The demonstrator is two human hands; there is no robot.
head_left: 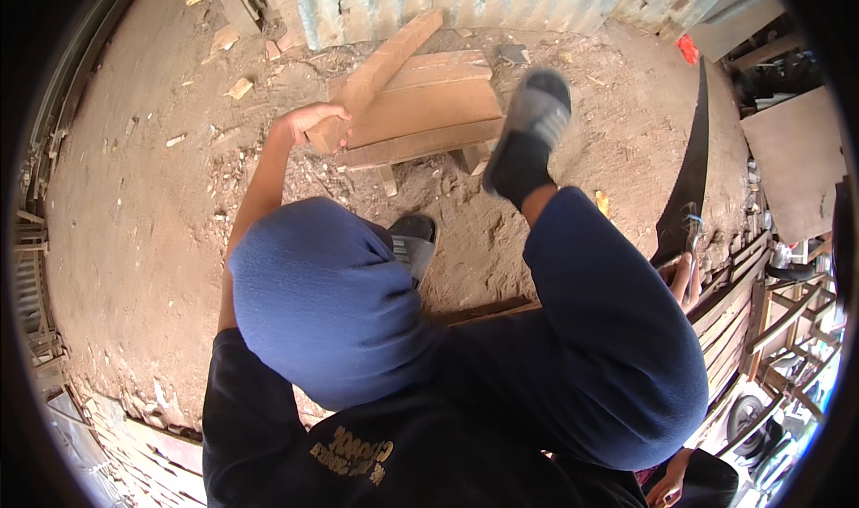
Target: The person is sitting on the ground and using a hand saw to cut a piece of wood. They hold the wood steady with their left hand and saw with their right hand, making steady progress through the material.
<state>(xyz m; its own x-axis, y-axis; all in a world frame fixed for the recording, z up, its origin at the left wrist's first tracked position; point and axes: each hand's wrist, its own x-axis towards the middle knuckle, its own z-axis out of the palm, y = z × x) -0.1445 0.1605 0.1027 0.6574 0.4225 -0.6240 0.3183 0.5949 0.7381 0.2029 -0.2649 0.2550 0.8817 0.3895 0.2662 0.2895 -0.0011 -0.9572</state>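
My left hand [318, 121] grips the near-left end of a light wooden board [394, 51], which lies angled across a low wooden bench [420, 114]. At the right, my right hand [680, 280] is closed on the handle of a long handsaw [684, 172], its dark blade pointing toward the back. My right foot [530, 128], in a grey-striped slide and dark sock, is raised beside the bench's right end. My left slide [412, 244] rests on the dirt below the bench.
Corrugated sheeting [465, 2] runs along the back. Wood scraps [240, 87] lie on the dirt floor [134, 239]. At right are a leaning panel [787, 150], stacked timber and a wheel [747, 418]. Another person's hand [667, 486] shows at lower right.
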